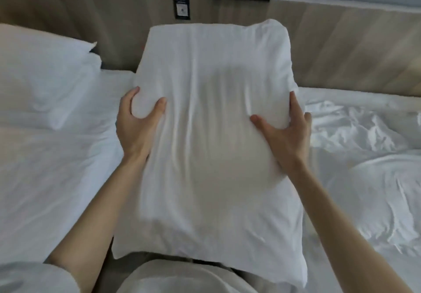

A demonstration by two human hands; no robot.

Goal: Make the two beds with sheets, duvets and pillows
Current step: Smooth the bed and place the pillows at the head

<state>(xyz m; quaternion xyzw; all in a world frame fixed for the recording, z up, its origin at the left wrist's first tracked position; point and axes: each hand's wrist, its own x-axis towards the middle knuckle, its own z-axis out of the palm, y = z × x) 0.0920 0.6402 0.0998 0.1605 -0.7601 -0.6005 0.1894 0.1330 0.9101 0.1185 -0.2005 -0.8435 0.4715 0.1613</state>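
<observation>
Both hands clamped on white pillow (211, 133), held up btwn the two beds; left hand (136, 124) grips left edge; right hand (284, 133) grips right edge.

Arms stretched forward, the left hand (136, 125) and right hand (286, 133) each grip the pillow (211, 83).

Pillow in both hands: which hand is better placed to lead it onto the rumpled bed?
Right, probably. The right hand grips the pillow edge nearest the rumpled bed; the left hand grips the far edge, beside the made bed.
</observation>
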